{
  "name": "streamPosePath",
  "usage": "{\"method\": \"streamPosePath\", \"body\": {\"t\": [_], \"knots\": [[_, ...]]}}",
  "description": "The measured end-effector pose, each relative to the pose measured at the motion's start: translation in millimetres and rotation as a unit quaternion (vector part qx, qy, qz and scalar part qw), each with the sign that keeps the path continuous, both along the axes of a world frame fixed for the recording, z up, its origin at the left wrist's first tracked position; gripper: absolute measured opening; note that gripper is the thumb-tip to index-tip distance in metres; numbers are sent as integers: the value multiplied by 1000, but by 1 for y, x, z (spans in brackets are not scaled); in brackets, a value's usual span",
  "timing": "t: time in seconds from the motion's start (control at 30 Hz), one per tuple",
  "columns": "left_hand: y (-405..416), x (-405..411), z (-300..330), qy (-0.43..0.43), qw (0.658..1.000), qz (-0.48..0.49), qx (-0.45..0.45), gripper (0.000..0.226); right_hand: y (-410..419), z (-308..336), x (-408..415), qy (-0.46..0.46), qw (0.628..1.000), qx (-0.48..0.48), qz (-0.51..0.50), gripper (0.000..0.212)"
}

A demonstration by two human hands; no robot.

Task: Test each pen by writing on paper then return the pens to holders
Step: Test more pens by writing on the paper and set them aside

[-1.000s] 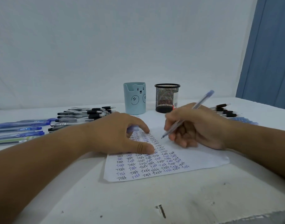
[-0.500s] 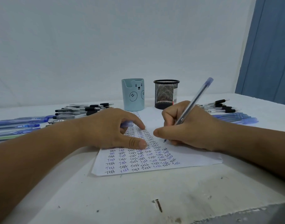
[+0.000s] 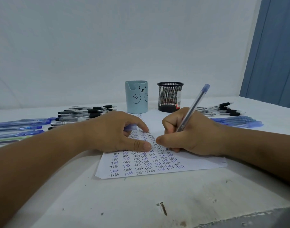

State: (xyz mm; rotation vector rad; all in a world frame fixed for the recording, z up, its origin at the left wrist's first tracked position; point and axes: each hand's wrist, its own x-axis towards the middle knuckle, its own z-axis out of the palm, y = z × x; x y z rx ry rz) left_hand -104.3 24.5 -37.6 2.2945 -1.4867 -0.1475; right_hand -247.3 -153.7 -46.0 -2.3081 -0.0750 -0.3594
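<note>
Now the blue pen [image 3: 192,106] is in the right hand [image 3: 188,134], whose fingers are curled tightly around the lower part of the barrel; the pen leans up and to the right, with its blue end high above the knuckles, and its tip touches the paper [image 3: 159,163] just under the thumb. The paper lies flat on the white table [image 3: 141,199] and is covered with many rows of the word "Test" in black and blue ink. The left hand [image 3: 118,130] rests on the upper left part of the paper, with the thumb and the index finger pressed on the sheet, and its other fingers are curled around a small light-blue piece [image 3: 130,127], maybe a pen cap, but I cannot tell for sure. Behind the paper stand two holders, near each other but apart: a light-blue cup with a bear face [image 3: 136,96] on the left and a black mesh cup [image 3: 170,96] on the right. On the left side of the table lie black-grip pens [image 3: 86,112] and, further left, blue pens [image 3: 19,127]. On the right side, behind the right hand, lie more black-grip pens [image 3: 223,109] and a few blue ones [image 3: 238,121]. A white wall [image 3: 124,38] is behind the table and a blue curtain [image 3: 274,51] hangs at the right.
</note>
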Motion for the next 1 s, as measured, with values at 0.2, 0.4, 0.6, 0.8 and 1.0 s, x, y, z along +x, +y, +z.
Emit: {"method": "streamPosePath", "body": {"t": [0.2,0.4,0.6,0.8,1.0], "knots": [[-1,-1,0,-1,1000,2,5,65,1,-1,0,-9,1000,5,7,41],[0,1,-1,4,1000,-1,-1,65,0,0,0,-10,1000,-1,-5,47],[0,1,-1,-1,1000,-3,1,66,0,0,1,-21,999,-38,-1,47],[0,1,-1,0,1000,-6,1,65,-3,-2,2,-33,998,-58,-7,46],[0,1,-1,8,1000,-6,-3,63,-2,-1,1,-30,997,-69,-10,46]]}}
